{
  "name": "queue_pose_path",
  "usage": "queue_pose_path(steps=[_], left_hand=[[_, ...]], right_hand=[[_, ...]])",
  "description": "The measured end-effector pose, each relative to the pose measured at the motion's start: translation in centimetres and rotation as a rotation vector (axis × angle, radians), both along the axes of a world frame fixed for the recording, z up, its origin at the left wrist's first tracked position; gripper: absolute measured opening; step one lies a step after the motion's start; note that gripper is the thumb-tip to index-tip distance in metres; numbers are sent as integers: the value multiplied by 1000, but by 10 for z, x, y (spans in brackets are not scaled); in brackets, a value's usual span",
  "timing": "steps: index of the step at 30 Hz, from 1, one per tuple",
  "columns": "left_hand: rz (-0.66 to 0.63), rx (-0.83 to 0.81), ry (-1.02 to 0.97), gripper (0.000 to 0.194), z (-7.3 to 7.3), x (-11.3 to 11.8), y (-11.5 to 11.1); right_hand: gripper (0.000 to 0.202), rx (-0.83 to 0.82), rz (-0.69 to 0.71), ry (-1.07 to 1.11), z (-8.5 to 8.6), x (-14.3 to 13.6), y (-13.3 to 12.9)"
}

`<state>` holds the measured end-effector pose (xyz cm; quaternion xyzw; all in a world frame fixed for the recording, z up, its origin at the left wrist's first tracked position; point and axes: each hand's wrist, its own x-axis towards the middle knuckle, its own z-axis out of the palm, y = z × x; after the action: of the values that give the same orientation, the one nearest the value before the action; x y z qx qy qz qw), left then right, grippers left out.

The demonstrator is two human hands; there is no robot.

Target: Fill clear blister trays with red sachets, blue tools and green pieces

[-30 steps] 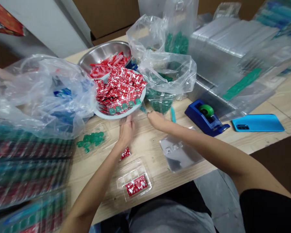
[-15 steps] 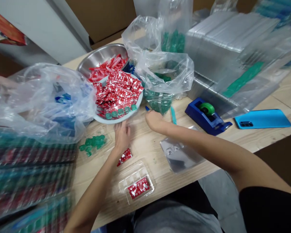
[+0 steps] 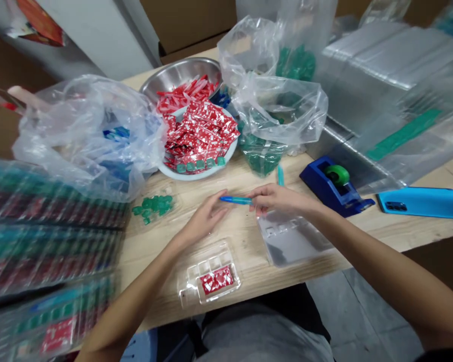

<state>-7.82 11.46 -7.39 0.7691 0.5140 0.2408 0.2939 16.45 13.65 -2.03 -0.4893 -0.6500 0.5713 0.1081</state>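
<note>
Stick (image 3: 236, 200), blue-tipped with a teal body, now lies level between the two hands; half a second ago only its blue end peeped past the right fist. The left hand (image 3: 206, 216) has left the near rim of the bowl (image 3: 202, 176) and the right hand (image 3: 274, 198) has drawn back a little, so the stick is out in plain view, over the wood between bowl and clear tray (image 3: 211, 296). For the work in hand that means both hands are on one small item, I'd judge, with the right doing the carrying.

The right fingers are closed on the stick's right end in a light pinch. The left fingers are part-open, thumb apart, right at the blue tip — whether they grip it or merely sit beside it, I can't tell. The tray sits near, one red packet (image 3: 216, 279) in it; green pieces (image 3: 153, 206) lie farther left.

The loose red packet that showed by the left wrist is out of sight, perhaps under that hand. The right fingers cover the stick's end. Filled packs (image 3: 53, 201) at the left are smeared and cut off by the frame, and the contents of the cloudy bag (image 3: 79, 130) are hard to make out — blue bits, no more.
</note>
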Motion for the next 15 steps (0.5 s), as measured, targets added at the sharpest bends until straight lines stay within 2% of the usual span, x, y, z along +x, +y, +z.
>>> queue_pose_path(steps=[3, 6, 9, 12, 15], left_hand=[[43, -161, -215, 41, 13, 3, -23], [202, -171, -246, 35, 20, -12, -36], [337, -84, -208, 36, 18, -43, -48], [438, -5, -143, 33, 6, -77, -59], [498, 58, -41, 26, -8, -99, -65]], right_hand=[[28, -63, 156, 141, -1, -14, -2], [32, 170, 229, -73, -9, -27, 11], [31, 421, 126, -268, -27, -42, 37], [40, 573, 7, -368, -46, -60, 68], [48, 673, -105, -461, -62, -78, 95]])
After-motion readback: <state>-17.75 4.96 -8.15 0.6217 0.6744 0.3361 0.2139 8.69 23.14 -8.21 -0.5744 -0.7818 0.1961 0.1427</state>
